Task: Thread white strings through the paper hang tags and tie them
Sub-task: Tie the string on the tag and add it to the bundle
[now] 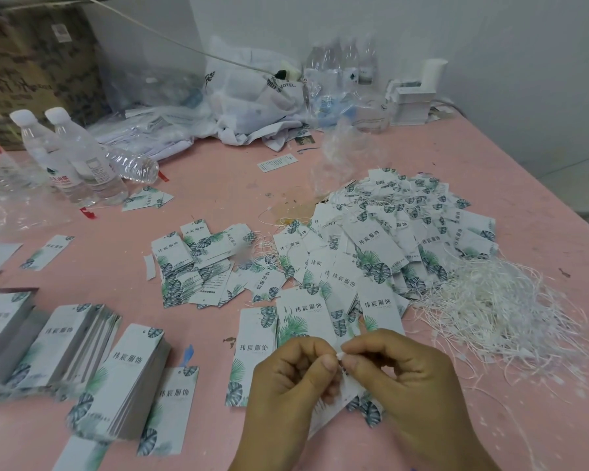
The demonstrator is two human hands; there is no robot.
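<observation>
My left hand point(291, 379) and my right hand point(402, 372) meet at the front of the pink table point(218, 185). Between their fingertips they pinch a small white string end point(340, 355). A leaf-printed paper hang tag point(347, 399) hangs below the fingers, mostly hidden by both hands. A tangle of loose white strings point(497, 307) lies to the right. A heap of tags with strings on them point(405, 232) spreads behind my hands. Stacks of tags point(116, 379) stand at the left.
Water bottles point(82, 158) stand and lie at the far left. Crumpled plastic bags point(252, 96) and more bottles fill the back by the wall. A scattered pile of small tags point(198, 266) lies mid-table. The table's right edge runs diagonally.
</observation>
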